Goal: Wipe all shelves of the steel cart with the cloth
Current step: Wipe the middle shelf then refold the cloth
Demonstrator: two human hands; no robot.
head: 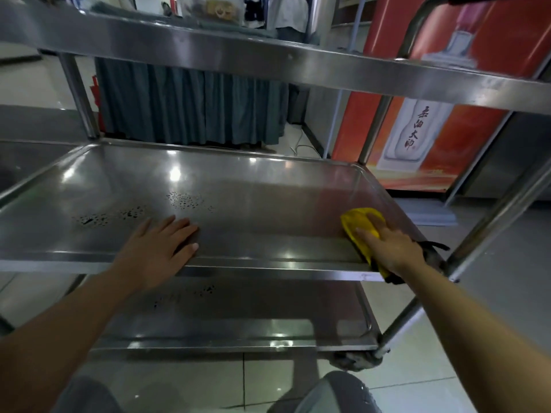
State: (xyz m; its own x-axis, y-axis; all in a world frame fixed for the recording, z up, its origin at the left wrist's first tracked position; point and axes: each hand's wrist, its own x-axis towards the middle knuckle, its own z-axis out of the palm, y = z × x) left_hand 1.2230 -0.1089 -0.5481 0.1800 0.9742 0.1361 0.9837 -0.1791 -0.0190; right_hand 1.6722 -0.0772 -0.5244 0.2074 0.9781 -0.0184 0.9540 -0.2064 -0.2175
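Our right hand point(390, 242) pressed flat on the cloth point(359, 223), gripping nothing; left hand point(158, 248) open; we risked missing the middle shelf's point(268, 201) droplets point(185, 201).

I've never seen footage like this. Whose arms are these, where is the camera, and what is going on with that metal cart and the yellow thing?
There is no machine here: these are a person's two bare arms, filmed by one wide-angle camera worn on the head, looking forward and down. In front stands a steel cart with three shelves. The left hand lies flat, fingers straight, on the middle shelf, holding nothing. The right hand presses a yellow cloth onto that shelf near its right front corner. Dark specks or droplets sit on the left part of the shelf, away from the cloth, and more show on the bottom shelf. Behind the cart are a grey-blue curtain and a red poster.
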